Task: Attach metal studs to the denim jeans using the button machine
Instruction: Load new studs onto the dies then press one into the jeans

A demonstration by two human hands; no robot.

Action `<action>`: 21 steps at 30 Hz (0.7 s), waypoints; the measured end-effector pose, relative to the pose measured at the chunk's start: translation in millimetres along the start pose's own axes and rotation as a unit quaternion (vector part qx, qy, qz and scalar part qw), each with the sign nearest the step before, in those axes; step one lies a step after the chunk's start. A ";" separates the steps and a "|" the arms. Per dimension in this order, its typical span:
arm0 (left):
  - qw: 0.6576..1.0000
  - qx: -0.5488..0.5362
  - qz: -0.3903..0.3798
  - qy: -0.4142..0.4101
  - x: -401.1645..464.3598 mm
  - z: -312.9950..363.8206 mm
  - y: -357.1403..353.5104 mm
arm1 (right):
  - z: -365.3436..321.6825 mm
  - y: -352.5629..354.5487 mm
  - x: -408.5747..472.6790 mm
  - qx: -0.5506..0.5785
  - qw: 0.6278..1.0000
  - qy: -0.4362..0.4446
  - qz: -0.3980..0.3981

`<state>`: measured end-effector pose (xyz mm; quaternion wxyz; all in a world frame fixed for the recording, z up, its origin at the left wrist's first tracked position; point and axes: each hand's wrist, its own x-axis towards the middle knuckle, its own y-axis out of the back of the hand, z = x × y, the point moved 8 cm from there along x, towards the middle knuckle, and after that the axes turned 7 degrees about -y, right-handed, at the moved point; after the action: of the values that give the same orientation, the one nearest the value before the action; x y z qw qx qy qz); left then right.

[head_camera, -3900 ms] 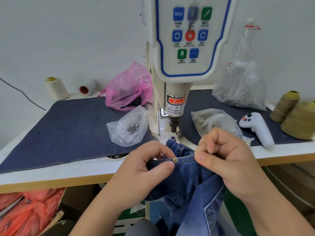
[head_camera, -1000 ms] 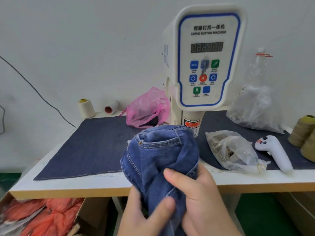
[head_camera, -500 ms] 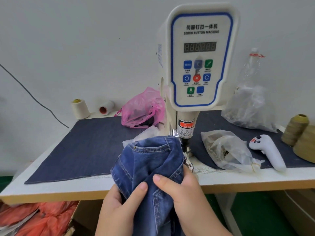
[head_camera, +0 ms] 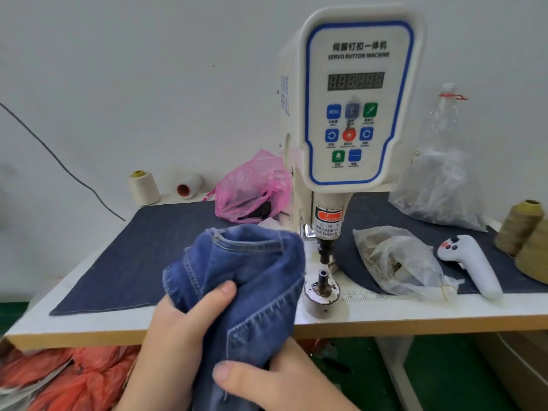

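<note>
Head view: left hand [head_camera: 178, 336] and right hand [head_camera: 281, 384], both curled round bunched denim jeans [head_camera: 237, 277], thumbs pressed on the cloth, other fingers hidden behind it. Jeans held up just left of the button machine [head_camera: 355, 114], in front of the table edge [head_camera: 415, 324], lower part cut off below. Bare lower die post [head_camera: 322, 280] visible under the machine head. Right of the machine: clear bag [head_camera: 400, 262], contents hard to make out, and white controller [head_camera: 471, 262]. Left of it: pink bag [head_camera: 252, 188].
</note>
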<state>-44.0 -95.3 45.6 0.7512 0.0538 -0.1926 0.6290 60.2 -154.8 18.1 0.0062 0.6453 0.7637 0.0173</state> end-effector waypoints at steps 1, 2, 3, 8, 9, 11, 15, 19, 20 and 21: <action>1.000 0.013 -0.017 0.001 -1.3 -1.0 -2.9 | 4.2 3.8 1.6 0.003 0.999 -0.006 0.031; 0.999 0.022 -0.022 -0.006 -2.8 -1.7 -3.3 | 6.2 7.5 2.0 0.012 0.998 -0.006 0.056; 0.999 0.036 -0.012 -0.017 -3.6 -2.0 0.1 | 7.0 10.3 4.0 0.029 0.998 -0.003 0.063; 0.995 0.092 0.026 0.009 -15.7 -17.8 21.2 | -29.1 21.2 25.4 0.145 0.981 0.080 0.101; 0.997 0.063 0.024 0.038 -18.4 -21.7 23.8 | -35.5 21.4 32.4 0.145 0.980 0.087 0.108; 0.995 0.054 0.030 0.079 -18.4 -26.9 28.0 | -44.0 15.5 47.6 0.131 0.983 0.081 0.097; 0.978 0.192 0.064 -0.044 8.3 1.9 42.0 | -55.7 0.2 70.5 0.038 0.993 0.063 0.090; 0.953 0.263 0.116 -0.093 47.7 30.8 68.2 | -42.9 -16.6 68.1 -0.084 0.993 0.046 0.063; 0.946 0.277 0.126 -0.109 59.9 41.4 73.7 | -31.2 -19.9 62.9 -0.105 0.994 0.017 0.035; 0.939 0.287 0.140 -0.129 73.1 52.4 77.7 | -16.2 -19.7 56.6 -0.122 0.992 -0.020 0.015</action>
<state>-120.8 -29.0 107.4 0.5771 0.3202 -0.1044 0.7440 30.8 -102.6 34.3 0.0996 0.6509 0.7462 0.0979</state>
